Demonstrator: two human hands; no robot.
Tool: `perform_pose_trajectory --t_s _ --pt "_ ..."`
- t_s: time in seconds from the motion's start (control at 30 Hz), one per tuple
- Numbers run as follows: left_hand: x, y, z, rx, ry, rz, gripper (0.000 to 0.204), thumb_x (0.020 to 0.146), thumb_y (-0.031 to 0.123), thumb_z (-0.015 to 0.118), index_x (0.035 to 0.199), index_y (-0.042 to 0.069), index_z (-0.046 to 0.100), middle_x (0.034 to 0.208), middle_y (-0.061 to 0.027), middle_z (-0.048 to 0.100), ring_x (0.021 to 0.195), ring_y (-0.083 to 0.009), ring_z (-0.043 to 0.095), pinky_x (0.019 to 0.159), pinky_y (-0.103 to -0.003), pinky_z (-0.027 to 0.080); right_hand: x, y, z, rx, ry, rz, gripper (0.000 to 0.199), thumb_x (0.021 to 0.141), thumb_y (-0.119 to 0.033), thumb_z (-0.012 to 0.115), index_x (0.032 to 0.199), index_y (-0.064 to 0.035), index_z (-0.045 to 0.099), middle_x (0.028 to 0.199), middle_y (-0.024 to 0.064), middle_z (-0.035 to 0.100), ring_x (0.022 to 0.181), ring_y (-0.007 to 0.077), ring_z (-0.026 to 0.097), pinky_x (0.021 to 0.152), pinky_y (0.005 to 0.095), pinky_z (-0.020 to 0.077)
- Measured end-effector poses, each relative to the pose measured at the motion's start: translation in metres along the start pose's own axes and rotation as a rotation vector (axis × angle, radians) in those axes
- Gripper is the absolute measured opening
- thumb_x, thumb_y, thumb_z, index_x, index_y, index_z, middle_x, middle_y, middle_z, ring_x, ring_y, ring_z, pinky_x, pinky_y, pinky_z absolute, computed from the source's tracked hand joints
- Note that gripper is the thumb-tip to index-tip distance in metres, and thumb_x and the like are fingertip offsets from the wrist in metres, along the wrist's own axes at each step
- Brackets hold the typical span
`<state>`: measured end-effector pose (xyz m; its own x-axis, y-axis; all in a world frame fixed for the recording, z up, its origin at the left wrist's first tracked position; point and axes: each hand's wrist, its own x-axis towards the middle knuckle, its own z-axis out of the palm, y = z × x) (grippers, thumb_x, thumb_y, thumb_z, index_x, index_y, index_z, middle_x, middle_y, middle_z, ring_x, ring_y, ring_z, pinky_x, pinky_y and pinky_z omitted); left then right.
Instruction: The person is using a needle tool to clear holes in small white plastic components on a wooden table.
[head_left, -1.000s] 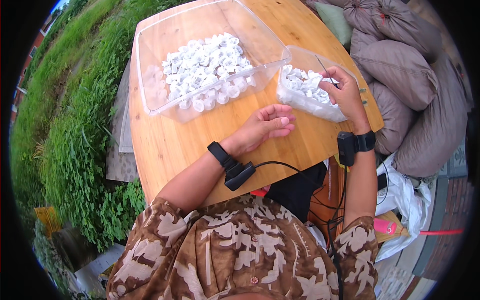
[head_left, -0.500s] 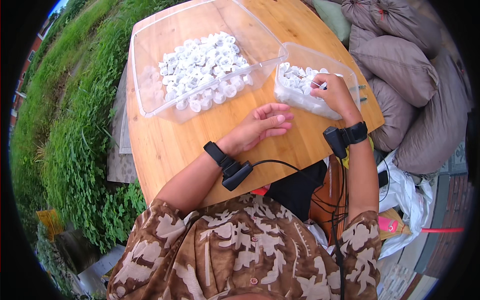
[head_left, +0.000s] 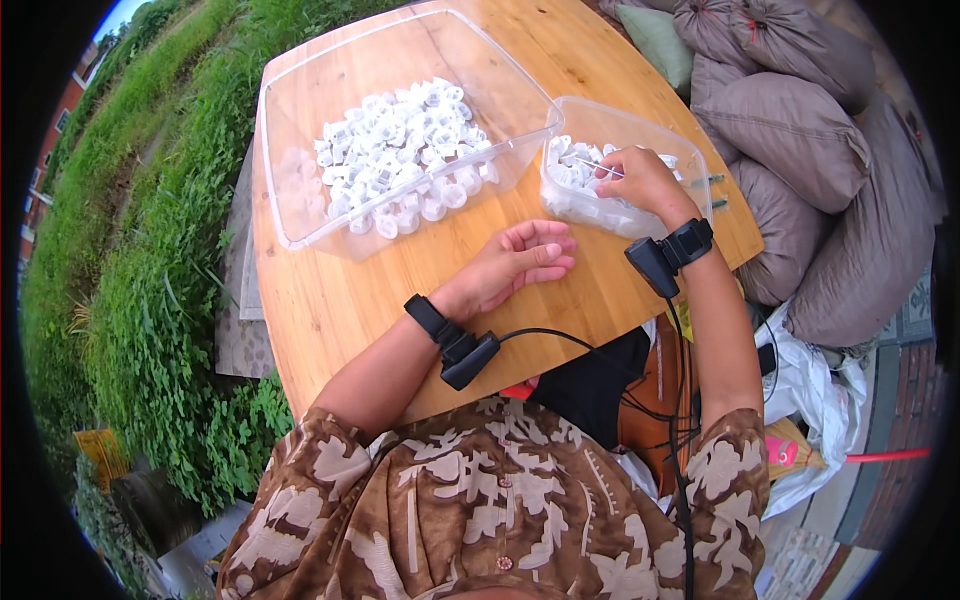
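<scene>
Over the small clear plastic bin (head_left: 590,213), which holds small white plastic parts (head_left: 570,168), my right hand (head_left: 645,183) is closed. Its fingers pinch a slim, shiny metal rod (head_left: 600,166) that points left over the parts; whether a white part is also held is hidden. My left hand (head_left: 515,262) rests near the table's middle with fingers loosely curled and apart, holding nothing. To its upper left stands a large clear plastic bin (head_left: 500,160) with a heap of similar white parts (head_left: 400,150), round-rimmed and cup-like.
Both bins stand on a wooden table (head_left: 330,300). Two thin greenish items (head_left: 718,192) lie right of the small bin. Grey-brown stuffed sacks (head_left: 780,130) are piled beyond the right edge. Black cables (head_left: 560,333) run from my wrist straps. Grass (head_left: 150,270) grows at left.
My right hand has shifted slightly left over the small bin, the rod still in its fingers. My left hand has barely moved. The view has tilted a little.
</scene>
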<state>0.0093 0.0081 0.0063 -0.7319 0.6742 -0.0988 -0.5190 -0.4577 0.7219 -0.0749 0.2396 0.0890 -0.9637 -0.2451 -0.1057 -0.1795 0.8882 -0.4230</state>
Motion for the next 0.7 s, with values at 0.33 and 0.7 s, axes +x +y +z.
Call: perform_pose_trajectory --t_s 0.33,0.7 --pt "0.002 -0.002 -0.002 -0.029 0.001 -0.002 0.033 0.091 0.01 0.059 0.122 0.004 0.049 0.118 -0.0118 0.056 0.102 -0.0192 0.06 0.09 -0.03 0.051 0.009 0.0 0.01 -0.044 0.056 -0.081 0.02 0.064 -0.007 0.068 0.083 0.0018 0.066 0.08 0.015 0.066 0.074 0.024 0.064 0.068 0.0335 0.0481" --pt "0.001 -0.003 -0.001 -0.065 -0.006 -0.001 0.033 0.09 0.01 0.059 0.121 0.004 0.05 0.117 -0.0118 0.056 0.102 -0.0185 0.06 0.09 -0.029 0.051 0.004 0.019 0.005 0.205 0.043 -0.1 0.014 0.066 -0.005 0.064 0.08 -0.0009 0.063 0.075 0.0089 0.065 0.07 0.0163 0.06 0.065 0.029 0.0466"
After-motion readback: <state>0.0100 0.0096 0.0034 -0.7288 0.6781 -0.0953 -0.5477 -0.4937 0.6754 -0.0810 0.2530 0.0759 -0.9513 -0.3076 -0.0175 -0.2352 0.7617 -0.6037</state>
